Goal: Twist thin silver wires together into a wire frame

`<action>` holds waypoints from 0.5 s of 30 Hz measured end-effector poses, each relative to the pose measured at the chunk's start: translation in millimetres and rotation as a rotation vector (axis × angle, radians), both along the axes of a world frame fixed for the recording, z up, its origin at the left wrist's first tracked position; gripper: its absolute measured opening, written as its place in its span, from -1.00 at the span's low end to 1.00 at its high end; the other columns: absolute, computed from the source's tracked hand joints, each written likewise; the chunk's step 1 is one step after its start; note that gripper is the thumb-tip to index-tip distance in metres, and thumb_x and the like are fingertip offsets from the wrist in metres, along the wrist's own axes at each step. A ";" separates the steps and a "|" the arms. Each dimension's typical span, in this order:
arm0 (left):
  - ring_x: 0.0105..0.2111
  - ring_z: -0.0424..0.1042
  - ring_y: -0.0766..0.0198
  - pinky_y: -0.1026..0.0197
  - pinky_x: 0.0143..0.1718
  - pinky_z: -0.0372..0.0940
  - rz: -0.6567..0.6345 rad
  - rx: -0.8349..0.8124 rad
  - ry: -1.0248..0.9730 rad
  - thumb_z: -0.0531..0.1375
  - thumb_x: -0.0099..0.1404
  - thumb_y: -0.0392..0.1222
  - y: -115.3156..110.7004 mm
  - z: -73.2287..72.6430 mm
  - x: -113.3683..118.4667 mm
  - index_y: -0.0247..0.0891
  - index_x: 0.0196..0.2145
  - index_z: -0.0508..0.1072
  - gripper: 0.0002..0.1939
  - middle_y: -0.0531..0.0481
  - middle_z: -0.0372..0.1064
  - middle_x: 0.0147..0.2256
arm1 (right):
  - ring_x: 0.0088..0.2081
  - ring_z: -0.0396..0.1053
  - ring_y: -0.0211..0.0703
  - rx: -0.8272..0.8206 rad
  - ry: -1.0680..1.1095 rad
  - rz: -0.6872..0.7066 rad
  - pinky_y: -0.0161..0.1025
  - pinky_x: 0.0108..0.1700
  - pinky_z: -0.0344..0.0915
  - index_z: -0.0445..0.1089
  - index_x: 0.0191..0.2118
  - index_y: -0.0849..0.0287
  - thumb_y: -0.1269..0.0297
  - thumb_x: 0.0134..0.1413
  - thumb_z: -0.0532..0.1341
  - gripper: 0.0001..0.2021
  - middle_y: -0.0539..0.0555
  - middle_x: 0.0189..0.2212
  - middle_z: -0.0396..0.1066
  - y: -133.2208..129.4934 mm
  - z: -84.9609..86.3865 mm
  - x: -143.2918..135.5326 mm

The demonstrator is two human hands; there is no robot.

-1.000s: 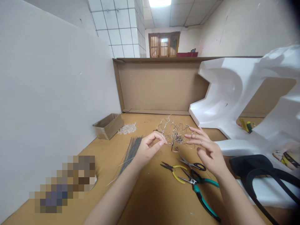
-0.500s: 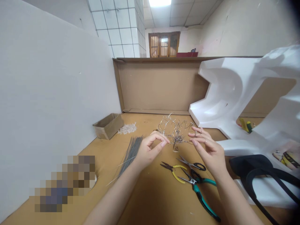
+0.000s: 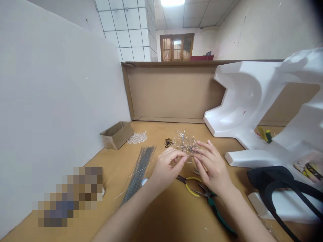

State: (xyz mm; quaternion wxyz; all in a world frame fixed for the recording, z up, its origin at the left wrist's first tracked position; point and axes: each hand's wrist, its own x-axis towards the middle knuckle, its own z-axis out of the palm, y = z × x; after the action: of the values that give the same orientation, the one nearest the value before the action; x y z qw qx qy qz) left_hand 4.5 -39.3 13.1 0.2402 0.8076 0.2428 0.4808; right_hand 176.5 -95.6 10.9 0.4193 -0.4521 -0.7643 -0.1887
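Note:
A tangle of silver wire with loops and small shiny bits stands before me, its lower part partly covered by my fingers. My left hand pinches a thin strand of it between thumb and forefinger. On the other side, my right hand has its thumb and forefinger tips close together at the wire, while its other fingers stretch along the tangle. Below my right hand lie yellow-handled pliers and green-handled pliers, partly hidden. A bundle of straight grey wires lies left of my left hand.
A small cardboard box stands beside a pile of clear beads. Small black rings lie behind my left hand. White foam pieces and a black strap-like object take up the right side. A cardboard panel closes the back.
My hands have come closer together, the right moving left and inward. The wire tangle has shifted and turned, showing the black rings. My right hand now covers the scissors and part of the green-handled pliers.

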 end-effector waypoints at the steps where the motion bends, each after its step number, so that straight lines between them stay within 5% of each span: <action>1: -0.49 0.24 0.34 0.28 -0.43 0.16 0.027 -0.047 0.011 0.11 0.23 -0.21 -0.8 -1.2 1.4 -0.27 -0.39 0.48 -0.84 0.01 0.38 -0.50 | 0.07 0.23 0.02 -0.002 -0.035 -0.018 0.19 0.17 0.05 0.41 -0.22 0.20 0.50 0.05 0.11 -0.80 0.14 -0.23 0.47 0.4 -1.5 -4.0; 6: -0.49 0.25 0.35 0.30 -0.43 0.19 -0.010 -0.300 -0.005 0.13 0.20 -0.19 -1.4 1.3 3.6 -0.29 -0.38 0.47 -0.85 0.00 0.39 -0.45 | 0.06 0.24 0.03 -0.024 -0.071 -0.044 0.17 0.15 0.11 0.38 -0.20 0.21 0.51 0.07 0.07 -0.79 0.17 -0.23 0.45 1.5 -6.6 -15.8; 15: -0.28 0.30 0.27 0.20 -0.16 0.20 -0.078 -0.415 -0.025 0.19 0.12 -0.21 -5.8 5.8 4.0 -0.28 -0.31 0.39 -0.85 -0.02 0.37 -0.32 | 0.02 0.28 -0.03 -0.018 -0.013 -0.027 0.10 0.15 0.16 0.25 -0.11 0.25 0.52 0.08 0.07 -0.77 0.21 -0.20 0.42 8.0 -21.5 -20.0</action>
State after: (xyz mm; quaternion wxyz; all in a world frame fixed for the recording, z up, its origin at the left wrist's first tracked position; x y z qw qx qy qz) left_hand 8.5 -45.0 18.9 0.4227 0.7437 0.3022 0.4207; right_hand 156.5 -87.6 -10.6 0.4075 -0.4650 -0.7625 -0.1906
